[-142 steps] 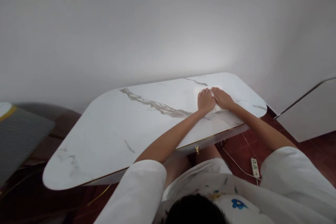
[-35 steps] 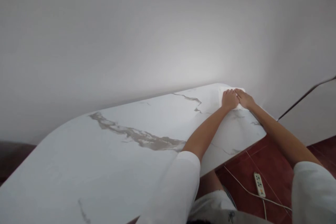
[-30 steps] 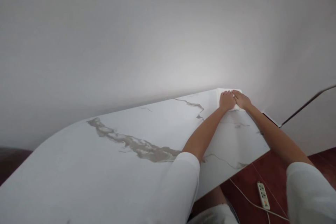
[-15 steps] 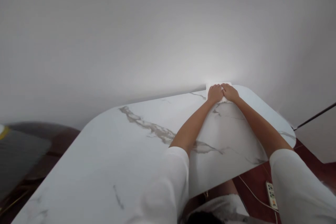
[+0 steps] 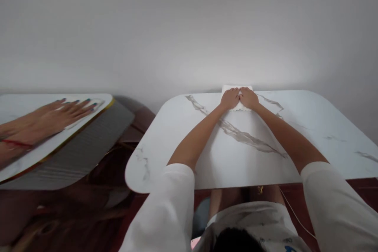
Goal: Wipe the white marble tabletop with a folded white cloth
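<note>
A folded white cloth lies at the far edge of a white marble-patterned table, close against the wall. My left hand presses down on the cloth's left part, its fingers held together and closed on it. Beside it, my right hand bears on the right part in the same way, and the fingertips of both hands meet near the middle. Both arms reach straight out over the tabletop. What lies beneath the palms is hidden.
At left, another person's hand rests on a second marble-patterned tabletop with a gold edge. A plain grey wall stands behind both tables. A pale cable runs over the dark red floor at lower right.
My hands and the cloth have slid left along the table's far edge. The view has turned, bringing the second table and another person's hand into sight; the power strip has left the picture.
</note>
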Available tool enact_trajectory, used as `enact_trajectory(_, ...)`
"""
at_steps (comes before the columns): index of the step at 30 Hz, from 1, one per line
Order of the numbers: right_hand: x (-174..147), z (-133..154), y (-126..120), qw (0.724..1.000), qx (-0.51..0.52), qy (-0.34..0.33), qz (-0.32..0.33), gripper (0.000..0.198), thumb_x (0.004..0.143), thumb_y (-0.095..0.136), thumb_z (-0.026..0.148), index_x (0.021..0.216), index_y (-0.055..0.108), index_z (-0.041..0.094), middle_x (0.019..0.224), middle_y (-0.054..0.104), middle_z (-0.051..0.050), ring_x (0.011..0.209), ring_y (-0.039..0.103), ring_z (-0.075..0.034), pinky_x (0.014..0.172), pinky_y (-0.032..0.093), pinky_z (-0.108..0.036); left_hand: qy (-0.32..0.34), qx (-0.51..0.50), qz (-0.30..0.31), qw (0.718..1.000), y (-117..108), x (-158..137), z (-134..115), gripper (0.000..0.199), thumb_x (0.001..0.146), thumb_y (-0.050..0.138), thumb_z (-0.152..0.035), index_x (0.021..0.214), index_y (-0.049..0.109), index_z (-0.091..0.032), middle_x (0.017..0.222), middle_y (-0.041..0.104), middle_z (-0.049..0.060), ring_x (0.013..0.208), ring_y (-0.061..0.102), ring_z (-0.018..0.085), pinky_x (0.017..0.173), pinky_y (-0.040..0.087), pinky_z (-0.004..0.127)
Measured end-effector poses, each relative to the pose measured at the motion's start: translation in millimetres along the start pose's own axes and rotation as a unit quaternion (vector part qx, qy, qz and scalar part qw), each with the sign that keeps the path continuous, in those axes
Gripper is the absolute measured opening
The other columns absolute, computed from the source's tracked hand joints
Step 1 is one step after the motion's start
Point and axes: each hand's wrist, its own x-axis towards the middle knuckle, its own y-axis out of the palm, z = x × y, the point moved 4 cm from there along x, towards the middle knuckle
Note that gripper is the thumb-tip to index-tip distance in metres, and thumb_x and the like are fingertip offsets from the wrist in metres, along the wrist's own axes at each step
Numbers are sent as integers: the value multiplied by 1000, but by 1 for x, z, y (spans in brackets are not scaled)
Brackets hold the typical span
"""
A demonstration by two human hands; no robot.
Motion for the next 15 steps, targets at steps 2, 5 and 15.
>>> enact_trajectory(2,12,36,11,1000,12,-20,6,37,89,35,18,119,55,10,123,60,-19,118,52,-31,100,42,-44,-15,7,2,1000,-9,-18,36,50,92,30,-16,139,44,-15,145,47,8,132,42,18,111,28,31)
enact_trajectory(5,31,88,30,998,36,-46,17,36,91,33,19,119,55,10,125,59,-19,121,49,-31,101,39,-46,-36,14,-1,999,-22,-44,87,51,90,29,-15,138,46,-15,143,49,7,131,44,16,111,29,29)
enact_trajectory(15,74,223,76,992,101,-74,14,36,94,37,23,118,57,6,125,60,-17,120,48,-30,102,35,-41,-122,3,0,993,-57,-119,218,55,89,26,-19,139,46,-17,147,46,2,135,40,13,115,26,26)
